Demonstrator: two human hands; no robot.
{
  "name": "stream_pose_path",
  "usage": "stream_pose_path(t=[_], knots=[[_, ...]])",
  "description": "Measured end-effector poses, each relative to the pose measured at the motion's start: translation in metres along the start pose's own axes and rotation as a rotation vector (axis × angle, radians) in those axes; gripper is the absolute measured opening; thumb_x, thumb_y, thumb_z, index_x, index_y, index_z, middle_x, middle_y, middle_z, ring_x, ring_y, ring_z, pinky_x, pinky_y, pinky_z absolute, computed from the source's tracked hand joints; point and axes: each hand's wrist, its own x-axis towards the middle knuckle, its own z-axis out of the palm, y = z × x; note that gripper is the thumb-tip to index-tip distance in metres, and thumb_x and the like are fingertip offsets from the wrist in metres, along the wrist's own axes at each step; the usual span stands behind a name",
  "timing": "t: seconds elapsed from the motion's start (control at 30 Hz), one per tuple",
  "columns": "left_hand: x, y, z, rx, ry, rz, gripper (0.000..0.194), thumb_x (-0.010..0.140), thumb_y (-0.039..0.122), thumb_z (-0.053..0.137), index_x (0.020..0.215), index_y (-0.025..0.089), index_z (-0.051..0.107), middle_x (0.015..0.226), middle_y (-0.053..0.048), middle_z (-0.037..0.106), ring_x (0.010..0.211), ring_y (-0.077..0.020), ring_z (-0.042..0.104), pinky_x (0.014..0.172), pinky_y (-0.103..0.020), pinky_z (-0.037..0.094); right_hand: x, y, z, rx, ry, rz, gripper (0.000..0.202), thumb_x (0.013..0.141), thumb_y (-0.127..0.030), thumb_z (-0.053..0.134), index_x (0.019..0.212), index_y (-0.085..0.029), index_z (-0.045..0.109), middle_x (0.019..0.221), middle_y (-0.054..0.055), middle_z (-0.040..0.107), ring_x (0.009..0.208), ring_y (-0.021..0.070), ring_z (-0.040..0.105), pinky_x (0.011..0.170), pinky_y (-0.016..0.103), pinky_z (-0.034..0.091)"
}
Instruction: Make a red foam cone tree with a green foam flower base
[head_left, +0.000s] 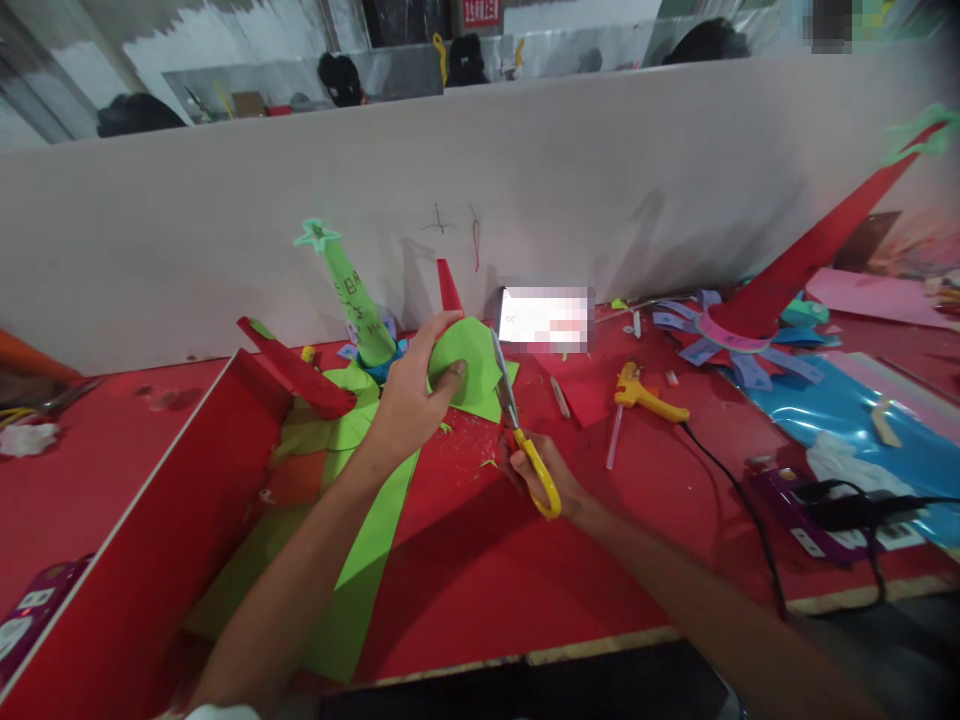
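Observation:
My left hand is closed on a piece of green paper with a rounded edge, held up over the red table. The thumb presses on the paper's face. Yellow-handled scissors are in my right hand, their blades at the right edge of the green paper. Small green scraps lie on the table below. Left of my hands stands a green paper cone with a star-shaped top and dark writing. A red paper cone leans on larger green sheets under my left forearm.
A yellow glue gun with a black cord lies to the right. Behind the paper, a lit phone leans against the white partition. A tall red cone stands far right near a blue sheet. A red divider borders the left side.

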Motion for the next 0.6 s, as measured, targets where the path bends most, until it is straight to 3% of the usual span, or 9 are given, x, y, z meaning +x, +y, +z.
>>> stream_pose_path(t=[0.43, 0.6], knots=[[-0.001, 0.003, 0.008, 0.038, 0.041, -0.025, 0.047, 0.099, 0.023, 0.056, 0.145, 0.025, 0.053, 0.148, -0.010, 0.062, 0.136, -0.0278, 0.060, 0.117, -0.047, 0.049, 0.000, 0.004, 0.003, 0.007, 0.055, 0.023, 0.074, 0.075, -0.097, 0.057, 0.076, -0.024, 0.049, 0.051, -0.007, 0.042, 0.043, 0.0090, 0.034, 0.042, 0.026, 0.025], [-0.003, -0.004, 0.010, -0.070, 0.030, -0.045, 0.049, 0.099, 0.025, 0.056, 0.148, 0.027, 0.052, 0.147, -0.011, 0.062, 0.134, -0.0286, 0.062, 0.119, -0.052, 0.049, -0.001, 0.002, 0.002, 0.016, -0.026, 0.029, 0.075, 0.078, -0.098, 0.049, 0.072, -0.024, 0.048, 0.054, -0.005, 0.045, 0.045, 0.0104, 0.038, 0.044, 0.027, 0.027]])
